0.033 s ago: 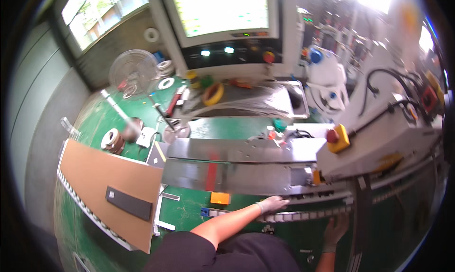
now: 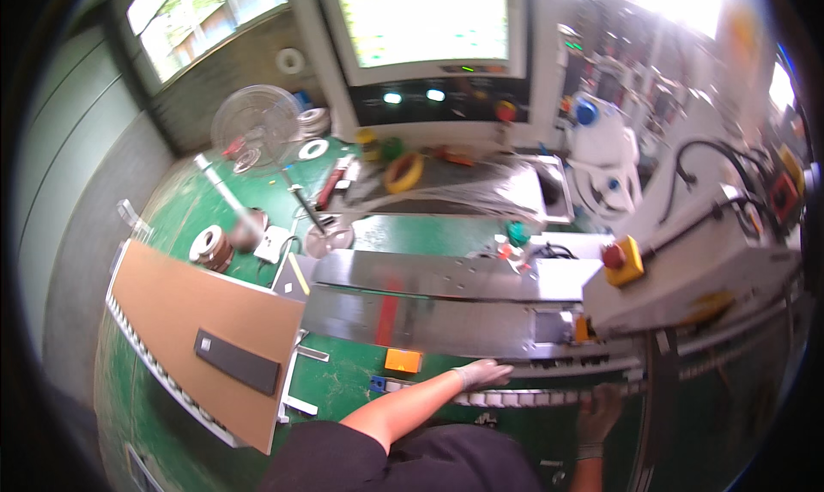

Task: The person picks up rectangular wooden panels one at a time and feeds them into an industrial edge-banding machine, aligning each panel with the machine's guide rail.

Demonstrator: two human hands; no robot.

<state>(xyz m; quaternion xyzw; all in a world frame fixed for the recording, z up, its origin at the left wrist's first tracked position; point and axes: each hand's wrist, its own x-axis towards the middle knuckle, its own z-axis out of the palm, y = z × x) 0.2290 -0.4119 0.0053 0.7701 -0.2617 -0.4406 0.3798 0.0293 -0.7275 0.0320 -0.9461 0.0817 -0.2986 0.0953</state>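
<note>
My left hand (image 2: pixel 482 374), in a pale glove, reaches over the near side of the machine with its fingers stretched to the right. It is open, close to the front edge of the metal bed (image 2: pixel 429 320) and just above a roller rail (image 2: pixel 524 398); I cannot tell whether it touches either. My right hand (image 2: pixel 600 413), also gloved, is in shade at the right end of that rail, with fingers pointing away from me and apart. Nothing shows in either hand. An orange block (image 2: pixel 403 361) is left of my left hand.
To the left, a brown-topped roller table (image 2: pixel 172 303) bears a dark grey panel (image 2: pixel 237 361). At the right stands a machine head with a red-and-yellow stop button (image 2: pixel 622 260). A dark upright (image 2: pixel 661 389) is beside my right hand. Further back are a fan (image 2: pixel 257 127) and a screen (image 2: pixel 421 20).
The whole view has shifted slightly to the right in the picture. Both hands have moved a little left relative to the machine, with nothing taken hold of or let go.
</note>
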